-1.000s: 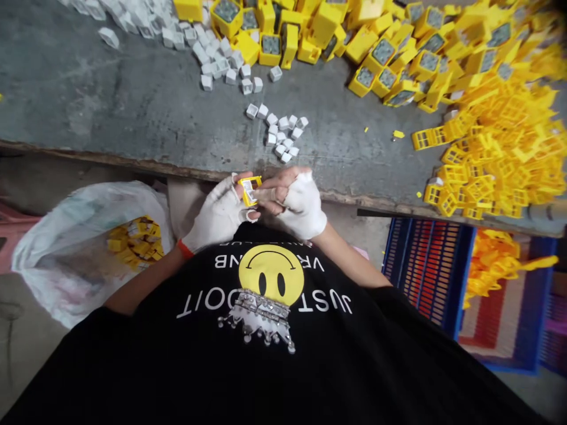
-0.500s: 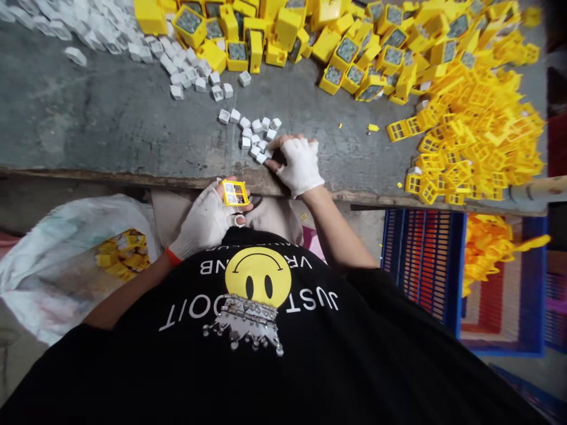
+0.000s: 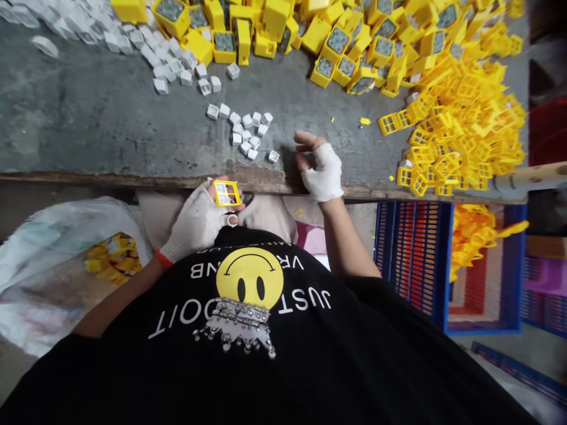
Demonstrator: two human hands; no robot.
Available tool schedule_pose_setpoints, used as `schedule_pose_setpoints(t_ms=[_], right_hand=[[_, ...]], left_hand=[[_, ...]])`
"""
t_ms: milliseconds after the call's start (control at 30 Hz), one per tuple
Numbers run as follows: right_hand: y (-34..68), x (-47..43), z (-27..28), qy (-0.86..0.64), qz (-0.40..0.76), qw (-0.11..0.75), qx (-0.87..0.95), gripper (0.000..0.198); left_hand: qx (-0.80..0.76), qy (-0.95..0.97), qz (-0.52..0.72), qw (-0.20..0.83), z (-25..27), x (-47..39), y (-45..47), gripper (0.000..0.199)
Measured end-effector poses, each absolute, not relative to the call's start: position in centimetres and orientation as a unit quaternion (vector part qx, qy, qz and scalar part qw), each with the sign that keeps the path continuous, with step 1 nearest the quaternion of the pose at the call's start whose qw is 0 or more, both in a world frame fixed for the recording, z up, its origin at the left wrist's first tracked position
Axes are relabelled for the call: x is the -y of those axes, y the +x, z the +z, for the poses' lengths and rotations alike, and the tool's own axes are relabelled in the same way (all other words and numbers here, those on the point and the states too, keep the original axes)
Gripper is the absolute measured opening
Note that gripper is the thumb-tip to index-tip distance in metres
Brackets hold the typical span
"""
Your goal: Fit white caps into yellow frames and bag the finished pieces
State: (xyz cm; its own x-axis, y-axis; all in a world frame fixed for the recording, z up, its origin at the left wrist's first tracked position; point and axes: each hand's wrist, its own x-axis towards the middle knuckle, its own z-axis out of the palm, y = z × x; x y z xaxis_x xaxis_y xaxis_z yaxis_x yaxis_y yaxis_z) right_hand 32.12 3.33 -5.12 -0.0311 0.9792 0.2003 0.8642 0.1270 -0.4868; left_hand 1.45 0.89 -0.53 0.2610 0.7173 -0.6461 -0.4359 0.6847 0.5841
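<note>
My left hand (image 3: 195, 215), in a white fingerless glove, is closed around a small yellow four-pane frame (image 3: 227, 193) just below the table's front edge. Pale pieces show in some of its openings. My right hand (image 3: 322, 168), gloved the same way, rests at the table edge with its index finger and thumb apart. Nothing shows between them; the other fingers are partly hidden. To its left lies a single white block (image 3: 273, 156), not touching the hand. Beyond that is a loose cluster of small white hollow blocks (image 3: 246, 136).
Yellow boxes with grey insides (image 3: 339, 41) are heaped along the back of the table (image 3: 110, 130). Yellow frames (image 3: 469, 130) pile up at right, more white blocks (image 3: 168, 65) at left. Below stand a plastic bag (image 3: 57, 236) with yellow parts and a blue crate (image 3: 447, 265).
My right hand has moved right, away from the white cluster, and a white block now lies apart from the others. My left hand still holds the yellow frame. The view has shifted slightly.
</note>
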Motion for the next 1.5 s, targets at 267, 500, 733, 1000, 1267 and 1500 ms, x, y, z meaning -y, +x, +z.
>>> schedule_pose_setpoints(t_ms=[267, 500, 733, 1000, 1267, 1500], right_hand=[[29.3, -4.4, -4.5, -0.679, 0.105, 0.115, 0.718, 0.03], [27.9, -0.9, -1.6, -0.561, 0.163, 0.253, 0.771, 0.036], [26.8, -1.1, -0.8, -0.377, 0.238, 0.264, 0.855, 0.063], [26.9, -0.2, -1.2, -0.336, 0.189, 0.188, 0.903, 0.056], [27.0, -3.8, -1.8, -0.606, 0.137, 0.192, 0.759, 0.045], [25.1, -7.0, -4.5, -0.649, 0.125, 0.133, 0.739, 0.037]], left_hand=[[-0.484, 0.155, 0.373, 0.776, 0.0, -1.1, 2.6, 0.025], [-0.474, 0.167, 0.349, 0.791, -0.5, -1.0, 2.9, 0.035], [-0.459, 0.13, 0.284, 0.832, -0.6, -1.4, 2.6, 0.037], [-0.475, 0.109, 0.211, 0.848, 0.4, -1.6, 2.6, 0.043], [-0.483, 0.138, 0.348, 0.792, 0.7, -1.2, 1.7, 0.035], [-0.486, 0.158, 0.373, 0.775, -0.2, -0.7, 0.9, 0.041]])
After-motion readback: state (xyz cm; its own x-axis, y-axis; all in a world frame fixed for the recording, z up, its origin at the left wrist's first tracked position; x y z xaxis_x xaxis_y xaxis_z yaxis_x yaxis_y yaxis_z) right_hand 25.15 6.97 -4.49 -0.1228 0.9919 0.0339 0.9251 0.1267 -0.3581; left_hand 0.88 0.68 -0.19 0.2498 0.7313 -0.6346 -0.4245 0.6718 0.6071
